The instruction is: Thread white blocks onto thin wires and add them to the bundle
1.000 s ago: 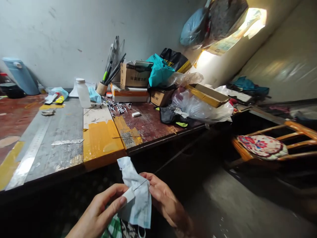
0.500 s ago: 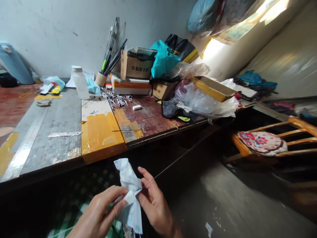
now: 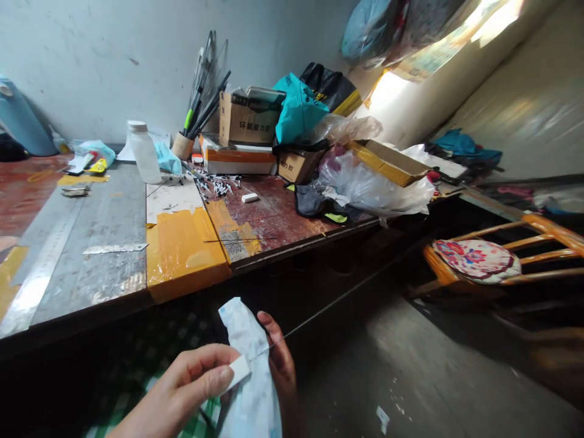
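Note:
Between my left thumb and fingers is a small white block, and my left hand [image 3: 196, 380] is closed on it. The white block [image 3: 238, 372] lies against the front of a crumpled pale blue cloth [image 3: 249, 340], which looks like a face mask. My right hand [image 3: 281, 359] is behind the cloth's right edge, mostly hidden by it; the fingers that show are curved round that edge. A thin pale line [image 3: 319, 311] runs from the cloth past my right fingers toward the upper right.
On the worktable [image 3: 109, 213] stand a white bottle [image 3: 145, 152], a holder with dark rods [image 3: 183, 146], cardboard boxes [image 3: 250, 118] and plastic bags [image 3: 365, 179]. Small black-and-white pieces [image 3: 219, 185] lie scattered. A wooden chair [image 3: 542, 243] with a floral cushion [image 3: 477, 260] is at the right.
The cloth has opened out and hangs longer. My right hand has slipped behind it, and the white block in my left hand shows more clearly. The view has shifted slightly.

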Tool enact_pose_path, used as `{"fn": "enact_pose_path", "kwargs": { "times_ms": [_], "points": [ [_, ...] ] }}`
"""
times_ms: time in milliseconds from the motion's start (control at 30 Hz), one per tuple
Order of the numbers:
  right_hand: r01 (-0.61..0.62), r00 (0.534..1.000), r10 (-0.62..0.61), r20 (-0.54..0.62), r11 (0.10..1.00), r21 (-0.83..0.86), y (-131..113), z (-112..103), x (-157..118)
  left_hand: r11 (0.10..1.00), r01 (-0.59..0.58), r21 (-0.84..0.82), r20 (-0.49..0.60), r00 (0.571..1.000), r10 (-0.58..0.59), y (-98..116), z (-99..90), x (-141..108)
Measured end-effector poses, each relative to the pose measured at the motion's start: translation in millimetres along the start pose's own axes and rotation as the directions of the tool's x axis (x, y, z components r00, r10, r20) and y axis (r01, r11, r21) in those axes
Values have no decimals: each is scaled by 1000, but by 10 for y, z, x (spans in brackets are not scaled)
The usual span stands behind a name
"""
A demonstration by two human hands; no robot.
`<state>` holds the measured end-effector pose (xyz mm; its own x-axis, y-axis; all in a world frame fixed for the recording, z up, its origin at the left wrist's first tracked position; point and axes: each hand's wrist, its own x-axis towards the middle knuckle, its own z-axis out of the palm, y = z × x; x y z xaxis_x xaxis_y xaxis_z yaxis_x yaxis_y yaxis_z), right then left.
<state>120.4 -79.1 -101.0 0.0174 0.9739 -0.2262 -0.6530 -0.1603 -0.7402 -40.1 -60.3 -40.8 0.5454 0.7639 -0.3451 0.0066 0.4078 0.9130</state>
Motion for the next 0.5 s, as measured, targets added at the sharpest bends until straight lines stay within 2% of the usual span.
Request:
{"fn": "enact_pose_path", "kwargs": {
  "times_ms": [67, 133, 200, 267, 300, 333, 433, 467, 500],
  "points": [
    [-31, 999, 31, -14, 1000, -1, 5, 16, 7, 998, -27, 54, -21, 999, 28, -27, -11, 6],
    [-6, 1000, 3, -31, 997, -81, 17, 32, 6, 964, -133, 231, -74, 985, 153, -101, -13, 15],
    [60, 997, -70, -44, 977, -203, 38, 44, -3, 842, -288, 456, -113, 920, 376, -206, -11, 28],
    [126, 988, -147, -52, 949, -288, 51, 36, -12, 680, -403, 612, -106, 811, 575, -301, -20, 39],
    [146, 982, -175, -70, 940, -307, 42, 19, -12, 626, -426, 653, -105, 768, 632, -329, -34, 39],
    [154, 976, -194, -95, 934, -321, 13, -8, -5, 593, -432, 680, -105, 743, 661, -339, -57, 31],
    [194, 936, -302, -183, 873, -446, -250, -130, 118, 537, -395, 746, -114, 718, 687, -275, -181, -52],
    [238, 904, -384, -186, 816, -527, -406, -171, 214, 507, -385, 771, -111, 703, 703, -239, -233, -97],
    [334, 848, -512, -140, 720, -608, -593, -204, 347, 472, -375, 798, -108, 681, 724, -204, -284, -146]
  ]
}}
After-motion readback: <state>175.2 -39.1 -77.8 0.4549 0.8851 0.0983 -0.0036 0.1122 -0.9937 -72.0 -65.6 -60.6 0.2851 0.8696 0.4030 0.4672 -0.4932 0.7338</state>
